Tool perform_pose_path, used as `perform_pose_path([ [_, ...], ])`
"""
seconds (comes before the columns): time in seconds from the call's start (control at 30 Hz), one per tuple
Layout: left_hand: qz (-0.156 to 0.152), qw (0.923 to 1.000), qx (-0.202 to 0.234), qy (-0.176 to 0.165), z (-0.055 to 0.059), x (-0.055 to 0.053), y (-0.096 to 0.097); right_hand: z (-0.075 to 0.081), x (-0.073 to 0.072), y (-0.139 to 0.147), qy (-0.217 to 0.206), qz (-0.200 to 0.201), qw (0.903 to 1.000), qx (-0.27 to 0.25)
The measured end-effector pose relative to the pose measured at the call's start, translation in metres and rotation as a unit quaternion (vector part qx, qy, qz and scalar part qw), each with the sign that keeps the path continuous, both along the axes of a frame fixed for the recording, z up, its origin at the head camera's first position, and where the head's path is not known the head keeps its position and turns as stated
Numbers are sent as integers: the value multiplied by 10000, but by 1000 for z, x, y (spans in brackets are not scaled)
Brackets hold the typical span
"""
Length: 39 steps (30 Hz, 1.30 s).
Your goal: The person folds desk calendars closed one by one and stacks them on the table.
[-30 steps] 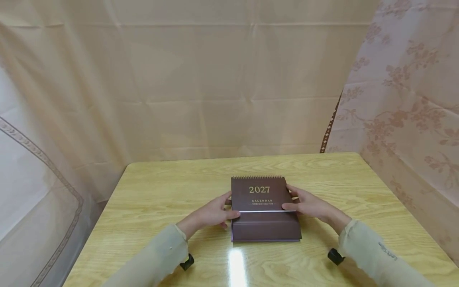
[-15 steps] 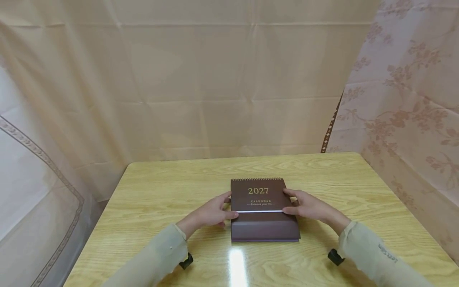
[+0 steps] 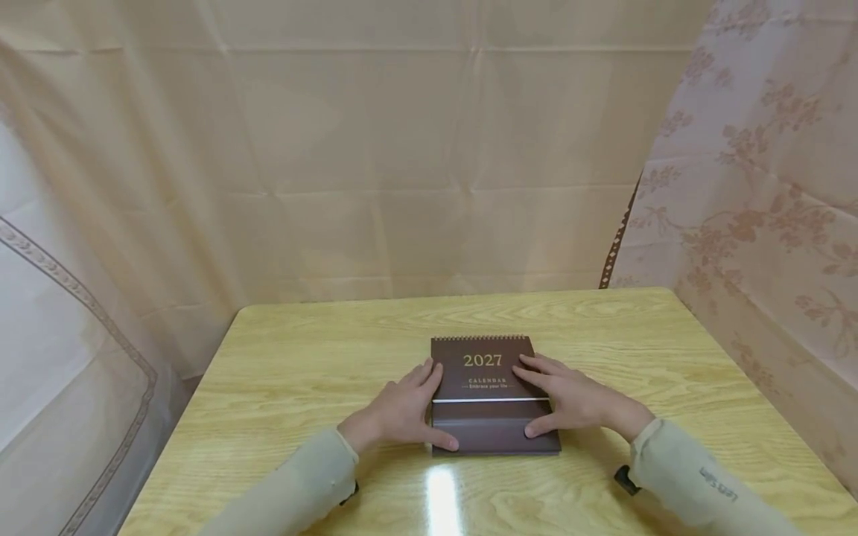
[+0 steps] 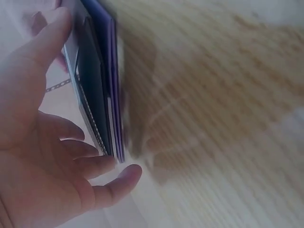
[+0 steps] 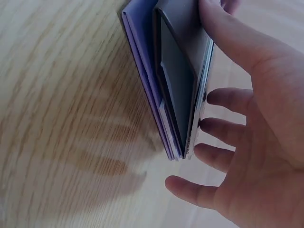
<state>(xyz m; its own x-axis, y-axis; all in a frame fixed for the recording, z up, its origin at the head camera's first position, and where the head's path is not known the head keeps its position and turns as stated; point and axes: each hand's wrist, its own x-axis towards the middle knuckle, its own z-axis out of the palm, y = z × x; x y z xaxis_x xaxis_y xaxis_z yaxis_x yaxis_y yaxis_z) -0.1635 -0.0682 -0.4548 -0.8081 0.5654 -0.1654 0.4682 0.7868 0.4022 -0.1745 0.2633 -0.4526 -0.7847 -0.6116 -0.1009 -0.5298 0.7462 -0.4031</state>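
A dark brown spiral-bound desk calendar (image 3: 482, 376), lettered "2027" in gold, lies folded low in the head view, its coil toward the far side. Beneath it, a purple flat item (image 5: 142, 52) with layered edges shows in the right wrist view; its kind cannot be told. My left hand (image 3: 405, 409) is at the calendar's left edge, thumb on the near brown flap. On the opposite side, my right hand (image 3: 579, 402) rests fingertips on the cover and its thumb on the same flap. Both hands have spread, fairly straight fingers. In the left wrist view, the little finger extends past the purple edge.
The calendar stands on a light wood-grain table (image 3: 322, 350). Behind the table hangs a beige curtain (image 3: 429, 149), with a floral-patterned cloth (image 3: 771, 186) on the right. A bright reflection lies on the tabletop near the front.
Both thumbs have moved from beside the white line down to the near flap. The fingers have spread wider, and the right fingertips now reach onto the cover. The calendar has shifted slightly nearer.
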Motion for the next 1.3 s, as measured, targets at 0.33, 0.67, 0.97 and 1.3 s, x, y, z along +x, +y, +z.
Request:
perform_pose_path([
  [0.33, -64, 9991, -379, 205, -6, 2, 3, -4, 2, -4, 25, 34, 9998, 183],
  [0.67, -353, 9943, -688, 731, -7, 7, 3, -8, 4, -6, 284, -14, 9986, 439],
  [0.97, -327, 9934, -847, 698, -5, 6, 6, -8, 5, -7, 327, 40, 9983, 479],
  [1.3, -355, 9918, -981, 734, -3, 6, 7, -8, 5, -8, 338, 129, 9981, 491],
])
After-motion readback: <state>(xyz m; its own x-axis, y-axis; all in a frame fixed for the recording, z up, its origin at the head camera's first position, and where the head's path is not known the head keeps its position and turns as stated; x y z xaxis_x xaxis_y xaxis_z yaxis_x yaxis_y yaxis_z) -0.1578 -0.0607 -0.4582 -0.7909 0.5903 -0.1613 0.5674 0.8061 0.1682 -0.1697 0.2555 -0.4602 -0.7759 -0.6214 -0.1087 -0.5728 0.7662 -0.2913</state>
